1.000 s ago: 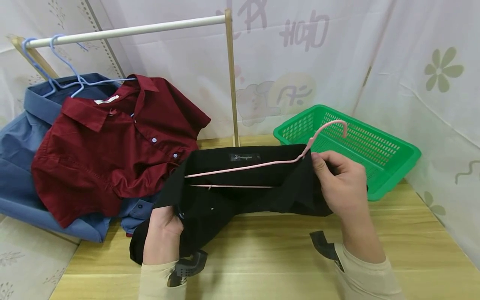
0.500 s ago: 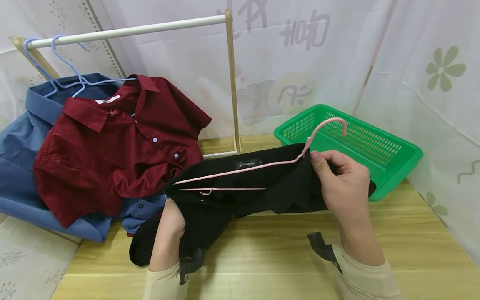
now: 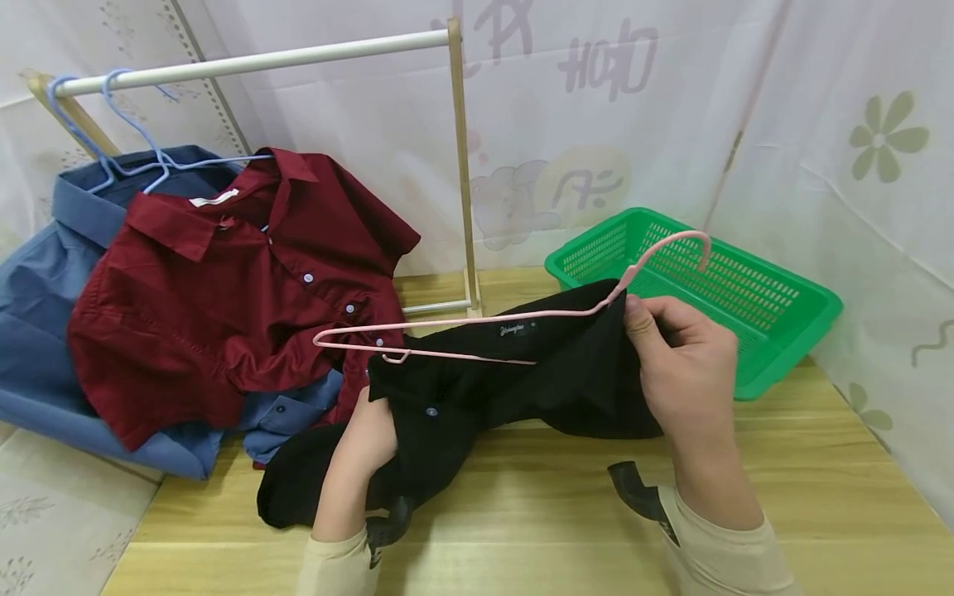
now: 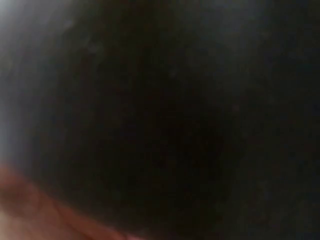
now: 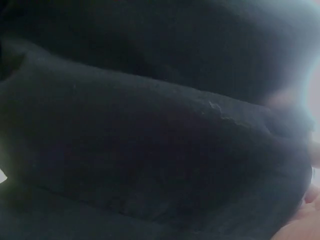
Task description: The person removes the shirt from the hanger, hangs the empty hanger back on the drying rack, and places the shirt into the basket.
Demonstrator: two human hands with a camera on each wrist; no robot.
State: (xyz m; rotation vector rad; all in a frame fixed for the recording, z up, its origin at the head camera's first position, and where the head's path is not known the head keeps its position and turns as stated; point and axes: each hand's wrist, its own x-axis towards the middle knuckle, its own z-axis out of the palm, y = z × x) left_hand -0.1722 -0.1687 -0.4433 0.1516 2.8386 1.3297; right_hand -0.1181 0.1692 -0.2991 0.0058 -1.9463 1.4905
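Although its looped end lay inside the black garment a second earlier, the pink hanger now projects outside, seemingly leaving that side unsupported. Garment: over the tabletop, between right hand, pinching its edge, and left hand, whose grip, cloth-hidden, cannot be told.

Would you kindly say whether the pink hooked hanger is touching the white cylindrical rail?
Apart: the head view shows the hanger below the rail, pale cloth visible between.
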